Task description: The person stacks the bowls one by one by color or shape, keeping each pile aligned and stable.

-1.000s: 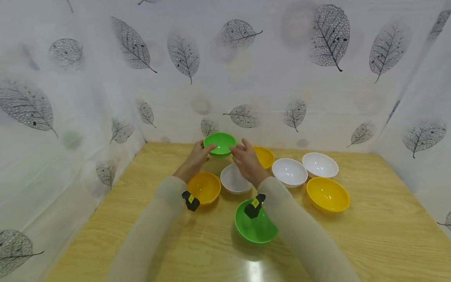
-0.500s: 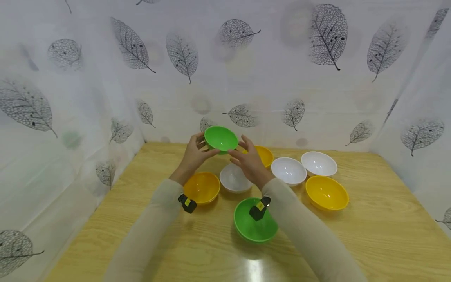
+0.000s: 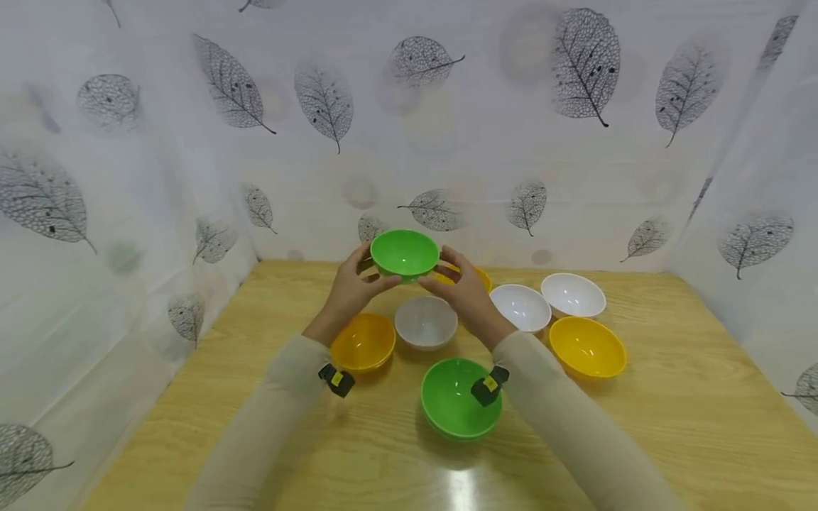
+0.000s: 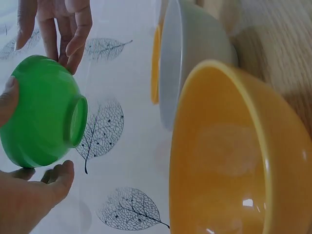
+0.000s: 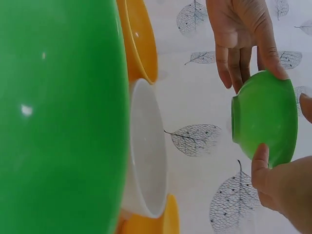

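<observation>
A small green bowl point(image 3: 405, 253) is held up near the back of the table, its inside facing the head view. My left hand point(image 3: 350, 284) grips it from the left side, thumb and fingers spread around its wall. On the other side the fingers of my right hand point(image 3: 461, 287) curve round the bowl. The wrist views show its green outer wall and round foot between the two hands. Below, a larger green bowl point(image 3: 455, 401) sits on the table under the right wrist. An orange bowl point(image 3: 364, 344) and a greyish-white bowl point(image 3: 424, 323) stand beneath the hands.
To the right are two white bowls, a nearer one point(image 3: 520, 309) and a farther one point(image 3: 573, 294), and a yellow bowl point(image 3: 588, 348). Another yellow bowl point(image 3: 482, 278) is partly hidden behind the right hand. A leaf-patterned curtain point(image 3: 473, 156) closes off the table's back and sides.
The small green bowl has risen slightly and moved a little right. My left hand has shifted its hold toward the bowl's side, and my right thumb has moved from the rim to below it.
</observation>
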### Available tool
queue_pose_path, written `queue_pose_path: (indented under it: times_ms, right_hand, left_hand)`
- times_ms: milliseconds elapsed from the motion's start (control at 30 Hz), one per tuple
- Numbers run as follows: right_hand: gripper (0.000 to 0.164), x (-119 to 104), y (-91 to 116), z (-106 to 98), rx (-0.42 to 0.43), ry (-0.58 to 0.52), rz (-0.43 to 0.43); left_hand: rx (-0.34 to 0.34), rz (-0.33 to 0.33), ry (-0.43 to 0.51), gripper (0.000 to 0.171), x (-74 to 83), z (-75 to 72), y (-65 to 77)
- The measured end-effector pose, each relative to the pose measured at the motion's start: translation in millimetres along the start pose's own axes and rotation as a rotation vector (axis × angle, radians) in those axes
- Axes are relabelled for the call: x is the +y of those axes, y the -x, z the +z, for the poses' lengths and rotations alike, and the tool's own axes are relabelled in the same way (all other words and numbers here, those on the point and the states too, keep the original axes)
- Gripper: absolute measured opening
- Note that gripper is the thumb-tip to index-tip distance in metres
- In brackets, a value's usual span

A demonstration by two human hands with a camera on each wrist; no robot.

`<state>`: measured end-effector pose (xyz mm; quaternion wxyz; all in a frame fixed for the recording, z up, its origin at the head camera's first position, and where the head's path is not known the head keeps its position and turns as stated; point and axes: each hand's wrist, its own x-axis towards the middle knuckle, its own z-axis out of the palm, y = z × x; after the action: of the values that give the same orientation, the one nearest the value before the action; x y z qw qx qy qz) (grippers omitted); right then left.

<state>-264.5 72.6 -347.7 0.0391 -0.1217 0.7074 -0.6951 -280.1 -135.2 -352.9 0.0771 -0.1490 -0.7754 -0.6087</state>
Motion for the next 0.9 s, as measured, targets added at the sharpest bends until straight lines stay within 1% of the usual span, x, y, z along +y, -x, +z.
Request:
queue_pose_path:
  times_ms: [100,167,267,400,500,600,633,700,767,833,900]
  right_hand:
    - [0.080,-4,4,-5,0.011,0.065,-0.042]
    - [0.077,-6,7,-7,0.017,0.084,-0.064]
    - [0.077,-8,11,-9,0.021,0.100,-0.074]
    - [0.081,-10,19,-12,0.030,0.134,-0.077]
    - [0.083,-12,26,-16,0.036,0.154,-0.084]
    - [0.082,-15,36,-18,0.033,0.142,-0.102]
    - [0.081,-15,38,-18,0.036,0.133,-0.112]
    - [0.078,-15,44,-19,0.045,0.123,-0.146]
    - [0.075,-15,48,-20,0.067,0.127,-0.181]
    - [0.073,-16,53,-21,0.086,0.133,-0.211]
    - [0.072,-15,58,-25,0.097,0.131,-0.224]
  left_hand:
    - [0.003,0.040,0.047,0.084,4.0,4.6,2.1]
    - [0.000,0.058,0.083,0.084,6.7,7.6,3.6]
    - [-0.018,0.067,0.131,0.084,11.4,11.3,7.1]
    - [-0.058,0.061,0.172,0.084,19.9,15.6,13.4]
    - [-0.082,0.059,0.154,0.086,31.3,18.6,20.2]
    - [-0.103,0.058,0.110,0.088,46.8,21.5,28.8]
    - [-0.111,0.063,0.096,0.088,48.8,22.4,30.2]
    - [-0.122,0.071,0.077,0.089,50.8,24.3,32.1]
    - [-0.137,0.091,0.076,0.089,47.8,26.1,31.5]
    - [-0.159,0.101,0.095,0.088,43.3,27.4,30.6]
    - [-0.182,0.095,0.127,0.084,42.8,28.1,31.8]
